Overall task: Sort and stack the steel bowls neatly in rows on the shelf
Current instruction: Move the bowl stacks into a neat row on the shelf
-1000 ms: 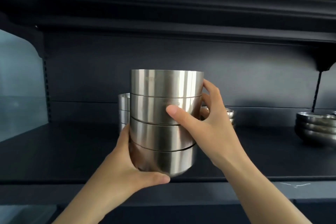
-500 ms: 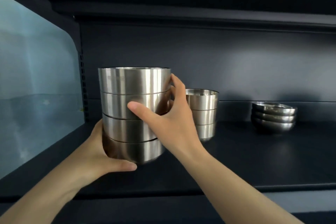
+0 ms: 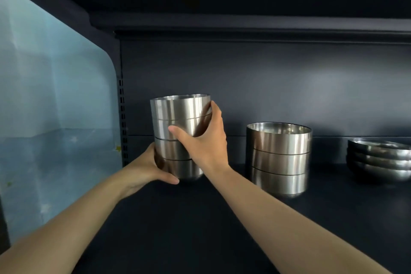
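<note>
A stack of several straight-sided steel bowls (image 3: 175, 115) is at the back left of the dark shelf (image 3: 200, 218), its base at or just above the shelf board. My left hand (image 3: 146, 168) grips the bottom bowl from the left, thumb along its lower front. My right hand (image 3: 204, 142) wraps round the upper bowls from the right, thumb across the front. A second stack of three like bowls (image 3: 279, 158) stands on the shelf to the right. Farther right sits a stack of three shallow, rounded steel bowls (image 3: 380, 162).
A pale blue side panel (image 3: 51, 122) closes off the shelf on the left, with a slotted upright (image 3: 121, 122) at its back corner. The dark back wall (image 3: 266, 87) and the shelf above (image 3: 244, 26) bound the space. Bare shelf board lies in front of the stacks.
Both hands carried the held stack leftward and deeper into the shelf, lowering it to the board left of the three-bowl stack. The view has swung left, showing more of the blue panel.
</note>
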`<state>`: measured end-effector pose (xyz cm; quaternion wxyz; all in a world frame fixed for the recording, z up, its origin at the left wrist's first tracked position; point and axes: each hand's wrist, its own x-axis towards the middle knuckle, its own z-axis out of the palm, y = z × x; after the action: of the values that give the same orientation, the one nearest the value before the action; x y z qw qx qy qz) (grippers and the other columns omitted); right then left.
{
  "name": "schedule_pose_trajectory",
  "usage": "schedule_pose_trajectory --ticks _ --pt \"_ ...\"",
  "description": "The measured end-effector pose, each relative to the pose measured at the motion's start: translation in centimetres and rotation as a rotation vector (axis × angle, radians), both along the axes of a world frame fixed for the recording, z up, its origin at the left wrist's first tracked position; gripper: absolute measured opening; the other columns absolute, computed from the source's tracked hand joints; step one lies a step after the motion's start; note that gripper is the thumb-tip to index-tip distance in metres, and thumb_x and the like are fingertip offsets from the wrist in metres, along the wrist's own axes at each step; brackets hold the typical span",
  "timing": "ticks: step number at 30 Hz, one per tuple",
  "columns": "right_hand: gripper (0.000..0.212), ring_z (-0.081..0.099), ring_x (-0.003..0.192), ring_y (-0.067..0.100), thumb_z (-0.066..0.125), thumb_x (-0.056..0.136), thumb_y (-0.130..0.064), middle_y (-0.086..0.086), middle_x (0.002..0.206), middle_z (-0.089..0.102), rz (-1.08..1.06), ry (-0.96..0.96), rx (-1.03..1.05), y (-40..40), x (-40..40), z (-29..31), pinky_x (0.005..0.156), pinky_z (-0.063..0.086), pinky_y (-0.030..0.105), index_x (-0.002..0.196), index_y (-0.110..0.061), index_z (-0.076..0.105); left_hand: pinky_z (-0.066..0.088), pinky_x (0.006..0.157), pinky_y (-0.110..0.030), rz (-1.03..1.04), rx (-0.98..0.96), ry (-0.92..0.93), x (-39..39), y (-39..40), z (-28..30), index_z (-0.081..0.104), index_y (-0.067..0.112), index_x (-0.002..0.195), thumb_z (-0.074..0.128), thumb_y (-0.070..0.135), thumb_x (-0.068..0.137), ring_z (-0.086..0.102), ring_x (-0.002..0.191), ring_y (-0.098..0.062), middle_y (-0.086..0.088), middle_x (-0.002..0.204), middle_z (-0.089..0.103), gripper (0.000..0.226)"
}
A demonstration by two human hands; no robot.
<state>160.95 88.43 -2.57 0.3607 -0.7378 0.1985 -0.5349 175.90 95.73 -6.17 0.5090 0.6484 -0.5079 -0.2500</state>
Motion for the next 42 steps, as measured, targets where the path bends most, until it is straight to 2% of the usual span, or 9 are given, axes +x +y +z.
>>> schedule_pose_trajectory --ticks 6,10,14,19,25,28,32,36,42 --pt "0.113 0.025 0.136 0.010 0.071 0.050 -0.072 -0.021 0.148 0.022 0.005 0.026 0.076 -1.0 1.0 -1.8 0.097 0.026 0.026 0.141 -0.045 0.008 0.041 0.085 -0.017 -0.008 0.052 0.001 1.2 -0.6 -1.9 0.024 0.037 0.140 0.090 0.007 0.048 0.048 0.106 0.003 0.024 0.116 0.049 0.117" --pt "0.113 0.029 0.135 0.010 0.072 0.050 -0.071 -0.018 0.147 0.027 0.001 0.013 0.098 -1.9 0.9 -2.0 0.098 0.031 0.026 0.141 -0.043 0.010 0.038 0.090 -0.020 0.000 0.038 -0.006 1.3 -1.0 -2.3 0.025 0.044 0.136 0.090 0.009 0.051 0.045 0.111 -0.001 0.028 0.111 0.047 0.112" --pt "0.108 0.032 0.132 0.013 0.073 0.058 -0.063 -0.016 0.146 0.027 0.016 0.061 0.091 -2.3 1.0 -2.2 0.095 0.034 0.027 0.142 -0.041 0.011 0.036 0.078 -0.010 0.050 -0.007 -0.018 1.3 -1.0 -2.5 0.019 0.040 0.142 0.087 0.006 0.058 0.042 0.087 0.016 0.035 0.097 0.042 0.114" --pt "0.102 0.031 0.134 0.016 0.076 0.067 -0.051 -0.012 0.148 0.026 0.023 0.094 0.104 -2.7 1.2 -2.4 0.097 0.034 0.030 0.144 -0.039 0.010 0.038 0.081 -0.012 0.122 -0.019 -0.074 1.3 -1.0 -2.5 0.019 0.034 0.146 0.087 0.011 0.059 0.046 0.085 0.014 0.023 0.104 0.044 0.113" --pt "0.098 0.030 0.135 0.016 0.076 0.073 -0.042 -0.007 0.149 0.026 0.039 0.129 0.124 -3.0 1.4 -2.5 0.099 0.034 0.029 0.146 -0.034 0.010 0.039 0.093 -0.022 0.183 -0.048 -0.134 1.2 -1.4 -2.9 0.025 0.033 0.144 0.086 0.022 0.061 0.046 0.119 -0.009 0.013 0.127 0.047 0.104" --pt "0.095 0.030 0.135 0.017 0.074 0.076 -0.038 -0.006 0.149 0.026 0.028 0.128 0.127 -3.0 1.7 -2.8 0.101 0.035 0.031 0.147 -0.032 0.010 0.038 0.098 -0.028 0.262 -0.048 -0.240 0.9 -1.8 -3.2 0.027 0.031 0.145 0.083 0.036 0.065 0.047 0.120 -0.014 0.000 0.137 0.044 0.098" --pt "0.091 0.034 0.134 0.023 0.072 0.079 -0.032 0.000 0.148 0.031 0.024 0.245 0.191 -3.3 1.9 -3.7 0.107 0.038 0.041 0.148 -0.028 0.012 0.040 0.098 -0.029 0.310 -0.082 -0.256 1.1 -1.6 -3.4 0.038 0.028 0.141 0.076 0.030 0.075 0.051 0.115 -0.014 0.000 0.130 0.053 0.076" --pt "0.090 0.038 0.132 0.022 0.073 0.078 -0.032 0.001 0.145 0.036 0.037 0.261 0.228 -3.6 1.8 -4.0 0.106 0.040 0.040 0.147 -0.024 0.016 0.038 0.091 -0.024 0.304 -0.093 -0.265 1.3 -1.5 -3.6 0.048 0.029 0.132 0.074 0.028 0.078 0.053 0.112 -0.009 0.009 0.120 0.058 0.060" --pt "0.090 0.036 0.134 0.023 0.072 0.079 -0.033 0.002 0.147 0.034 0.033 0.282 0.219 -3.6 1.8 -4.0 0.107 0.038 0.041 0.148 -0.023 0.015 0.036 0.088 -0.021 0.326 -0.104 -0.276 1.3 -1.5 -3.5 0.050 0.032 0.126 0.076 0.028 0.076 0.052 0.104 -0.004 0.022 0.104 0.054 0.057"
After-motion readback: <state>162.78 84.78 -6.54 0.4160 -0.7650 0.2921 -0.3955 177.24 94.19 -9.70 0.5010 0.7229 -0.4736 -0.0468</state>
